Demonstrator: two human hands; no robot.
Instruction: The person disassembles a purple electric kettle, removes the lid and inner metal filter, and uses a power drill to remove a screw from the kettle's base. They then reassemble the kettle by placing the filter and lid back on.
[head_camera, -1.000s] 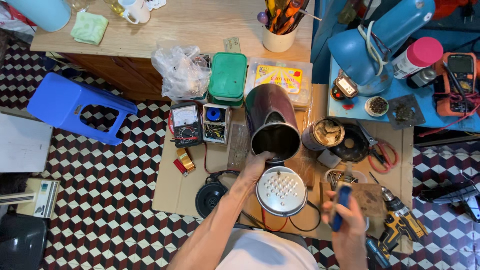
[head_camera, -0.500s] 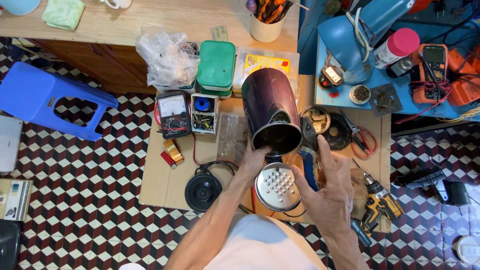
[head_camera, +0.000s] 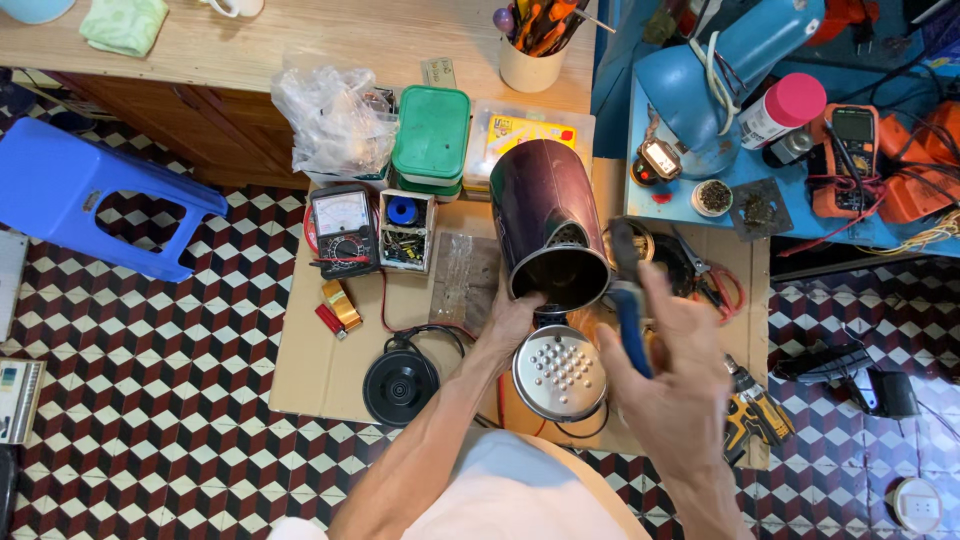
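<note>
Floor: tiled in a red, black and white cube pattern; a cardboard sheet (head_camera: 330, 360) lies on it as my work surface.
Left hand (head_camera: 515, 318): closed on the lower rim of the dark metal kettle body (head_camera: 548, 235), which lies tilted on the cardboard, open end toward me.
Right hand (head_camera: 668, 375): raised above the cardboard, fingers curled around blue-handled pliers (head_camera: 628, 300).
Perforated metal disc (head_camera: 560, 372): just below the kettle body's mouth.
Black round base (head_camera: 400, 386): left of the disc, on the cardboard.
Small open box (head_camera: 407, 230): holds a blue spool and small parts.
Green lidded boxes (head_camera: 431, 140): stacked, shut.
Clear plastic case (head_camera: 535, 135): yellow contents, not clear what.
Cream cup (head_camera: 530, 60): on the wooden surface, full of tools.
Plastic bag (head_camera: 335, 125): crumpled, contents unclear.
Analogue meter (head_camera: 342, 230): beside the open box.
</note>
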